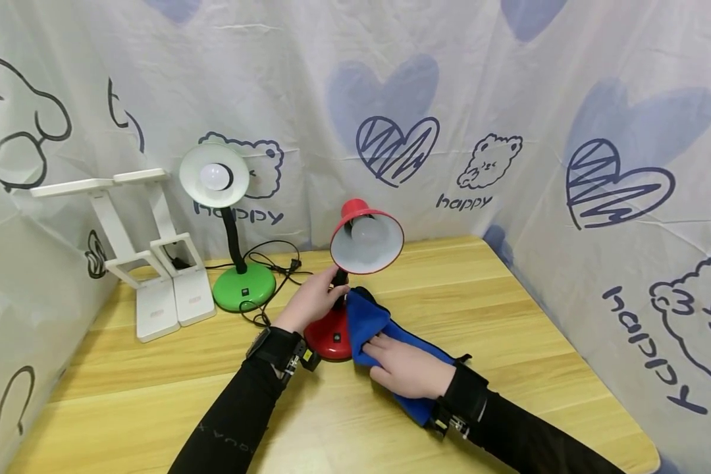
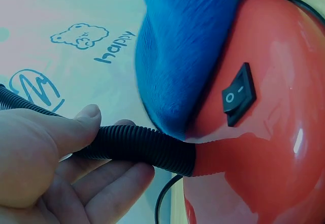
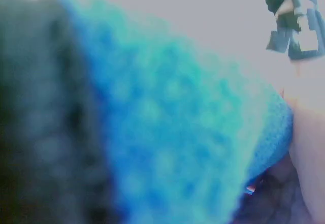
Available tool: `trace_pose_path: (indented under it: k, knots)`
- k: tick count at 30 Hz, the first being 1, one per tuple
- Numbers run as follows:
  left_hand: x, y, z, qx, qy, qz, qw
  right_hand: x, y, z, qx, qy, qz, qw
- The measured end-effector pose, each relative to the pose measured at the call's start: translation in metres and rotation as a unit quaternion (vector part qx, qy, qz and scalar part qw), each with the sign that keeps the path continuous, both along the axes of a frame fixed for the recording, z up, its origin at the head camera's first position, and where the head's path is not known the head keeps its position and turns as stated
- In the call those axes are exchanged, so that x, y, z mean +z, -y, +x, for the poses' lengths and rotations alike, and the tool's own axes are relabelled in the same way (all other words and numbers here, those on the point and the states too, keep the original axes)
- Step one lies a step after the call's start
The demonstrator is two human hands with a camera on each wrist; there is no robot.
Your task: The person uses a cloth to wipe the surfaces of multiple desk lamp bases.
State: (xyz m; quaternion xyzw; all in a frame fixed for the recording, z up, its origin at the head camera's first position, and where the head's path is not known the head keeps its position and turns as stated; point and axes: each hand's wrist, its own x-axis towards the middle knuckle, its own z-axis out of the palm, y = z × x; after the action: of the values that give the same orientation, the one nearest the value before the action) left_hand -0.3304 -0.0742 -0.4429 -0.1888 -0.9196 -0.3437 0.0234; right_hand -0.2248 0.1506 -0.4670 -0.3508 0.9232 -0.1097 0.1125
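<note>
A red desk lamp (image 1: 367, 243) stands on the table, its shade tilted toward me. My left hand (image 1: 314, 299) grips its black ribbed gooseneck (image 2: 137, 144), thumb on one side and fingers on the other. In the left wrist view the red base (image 2: 284, 148) shows a black rocker switch (image 2: 238, 94). My right hand (image 1: 411, 368) holds a blue cloth (image 1: 367, 326) with dark edging against the right side of the base, fingertips partly hidden in its folds. Blurred blue fabric (image 3: 167, 117) fills much of the right wrist view.
Left of the red lamp stands a green-based lamp (image 1: 244, 288) with a white shade. Two white folding lamps (image 1: 157, 306) stand further left. A black power cord (image 1: 284, 270) lies coiled between the green and red lamps. Printed curtains (image 1: 308, 85) surround the wooden table (image 1: 509, 329).
</note>
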Motion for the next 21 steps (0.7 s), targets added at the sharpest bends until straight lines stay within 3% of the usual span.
trace_pose_path:
  k: [5, 14, 18, 21]
  knots:
    - [0.001, 0.001, 0.0, -0.005, -0.002, 0.017, 0.9998, 0.004, 0.01, 0.003, 0.013, -0.052, 0.014, 0.998]
    - [0.0, 0.002, -0.005, -0.002, 0.005, 0.072, 0.9974, -0.001, 0.022, -0.023, 0.005, -0.156, 0.037, 0.987]
    - [-0.003, 0.004, -0.008, 0.013, 0.003, 0.095, 0.9954, -0.005, 0.021, -0.034, 0.007, -0.168, 0.036, 0.985]
    - [-0.005, 0.006, -0.01, 0.019, 0.001, 0.1, 0.9948, -0.009, 0.021, -0.045, -0.006, -0.145, 0.022, 0.989]
